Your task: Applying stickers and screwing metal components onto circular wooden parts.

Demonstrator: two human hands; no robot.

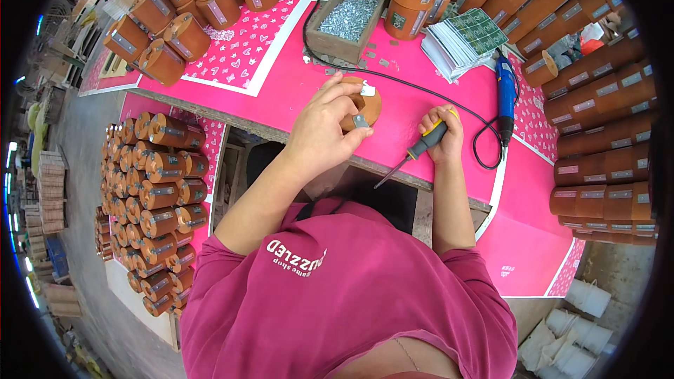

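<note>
My left hand [319,126] grips a short orange-brown wooden cylinder [370,107] with a dark hole in its end, near the table's front edge. A small grey metal plate [360,121] lies against the cylinder beside my thumb. Near my fingertips shows a small white piece [368,90]. To the right, my right hand [445,133] is closed around the grey and yellow handle of a screwdriver [425,142]. The shaft points down and left toward my body, apart from the cylinder.
A wooden box of screws [354,17] stands at the back, with loose metal plates [372,56] before it. Right of it are stacked printed cards [463,42] and a blue electric screwdriver [505,91] with a black cable [407,81]. Stacked cylinders [600,140] flank the pink table [281,102].
</note>
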